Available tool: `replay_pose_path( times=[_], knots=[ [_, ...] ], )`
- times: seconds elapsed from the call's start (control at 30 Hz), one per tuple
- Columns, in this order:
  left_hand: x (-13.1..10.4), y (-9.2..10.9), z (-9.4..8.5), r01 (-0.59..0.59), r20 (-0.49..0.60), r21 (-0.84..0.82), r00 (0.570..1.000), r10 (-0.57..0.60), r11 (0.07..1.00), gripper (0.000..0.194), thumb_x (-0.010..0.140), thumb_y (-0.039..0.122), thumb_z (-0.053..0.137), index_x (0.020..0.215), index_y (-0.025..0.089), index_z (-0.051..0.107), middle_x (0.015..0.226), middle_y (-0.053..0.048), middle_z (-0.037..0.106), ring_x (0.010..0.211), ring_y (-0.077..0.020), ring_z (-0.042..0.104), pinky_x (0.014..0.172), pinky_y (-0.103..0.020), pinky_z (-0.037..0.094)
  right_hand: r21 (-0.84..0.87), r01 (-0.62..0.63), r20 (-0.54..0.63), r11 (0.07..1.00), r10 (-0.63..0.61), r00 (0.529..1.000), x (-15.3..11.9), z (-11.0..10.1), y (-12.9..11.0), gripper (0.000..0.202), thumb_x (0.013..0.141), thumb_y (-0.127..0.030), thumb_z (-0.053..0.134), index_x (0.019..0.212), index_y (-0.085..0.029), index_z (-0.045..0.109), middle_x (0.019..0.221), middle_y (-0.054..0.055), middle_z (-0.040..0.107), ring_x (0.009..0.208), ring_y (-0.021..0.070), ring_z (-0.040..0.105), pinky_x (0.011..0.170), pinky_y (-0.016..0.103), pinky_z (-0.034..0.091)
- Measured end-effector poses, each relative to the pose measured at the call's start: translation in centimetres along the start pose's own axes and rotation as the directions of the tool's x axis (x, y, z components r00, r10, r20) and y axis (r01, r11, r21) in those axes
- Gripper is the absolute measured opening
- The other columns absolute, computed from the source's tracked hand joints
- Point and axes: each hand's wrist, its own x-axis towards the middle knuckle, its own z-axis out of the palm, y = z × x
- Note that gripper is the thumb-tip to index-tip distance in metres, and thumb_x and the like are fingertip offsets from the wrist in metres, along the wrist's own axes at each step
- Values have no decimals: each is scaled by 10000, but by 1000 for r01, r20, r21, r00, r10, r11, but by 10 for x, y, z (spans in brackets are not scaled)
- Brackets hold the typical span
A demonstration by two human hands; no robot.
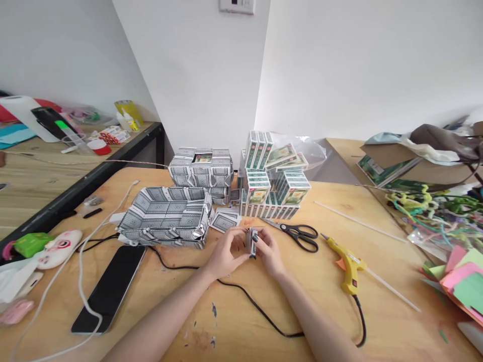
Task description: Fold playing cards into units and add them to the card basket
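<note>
Between my left hand [225,253] and my right hand [268,253] is a small stack of playing cards [252,242], held upright on its edge above the table. Fingers of both hands are closed on it, and its far side is partly hidden. Just beyond my left hand, loose playing cards [225,219] lie face down. To their left stands an open tray built from folded cards [166,221]. Black-handled scissors [298,234] lie to the right of my right hand. Farther right rests a yellow glue gun [350,266] with a glue stick in its back.
Boxed card decks [271,193] are piled at the back, beside a block made of cards [202,173]. A phone [111,286] lies at the left under a white cable [81,281]. A black cord [241,289] crosses the table. Coloured paper [466,279] sits at the right edge.
</note>
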Motion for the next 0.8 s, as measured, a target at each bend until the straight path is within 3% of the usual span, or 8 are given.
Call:
replay_pose_path(
  times=[0.1, 0.23, 0.47, 0.8],
  knots=[
    [-1, 0, 0, 32, -9, 0, 999, -32, 999, 587, 664, 178, 633, 1189, 207, 372, 1108, -86, 514, 756, -140, 570, 714, -325, 485, -31, -32, 16, 999, 32, 999, 0, 2, -3, 271, 718, -398, 616, 872, -186, 547, 726, -1, 528, 560, 98, 455, 451, 201, 344],
    [0, 3, -3, -17, 6, 99, 1000, 17, 995, 508, 644, 163, 632, 1122, 222, 470, 1132, -73, 476, 916, -186, 541, 826, -350, 455, -60, -55, 17, 997, 56, 998, 1, 6, -7, 249, 724, -393, 609, 838, -181, 548, 691, -14, 536, 539, 88, 451, 442, 198, 331],
    [-1, -1, -1, -16, -23, 94, 1000, 19, 995, 452, 643, 176, 627, 1070, 202, 479, 1097, -78, 462, 787, -142, 553, 728, -320, 488, -113, -32, 64, 993, 39, 997, 3, 4, -8, 258, 687, -369, 649, 844, -187, 557, 796, 12, 581, 689, 131, 532, 605, 248, 419],
    [0, 1, -3, -123, -97, 139, 986, 137, 983, 436, 634, 183, 641, 1039, 195, 480, 1069, -86, 501, 1018, -221, 498, 844, -381, 435, -131, -4, 48, 991, 10, 999, -1, 9, -10, 294, 671, -349, 664, 894, -205, 539, 822, 0, 549, 738, 137, 522, 685, 267, 418]
  ],
)
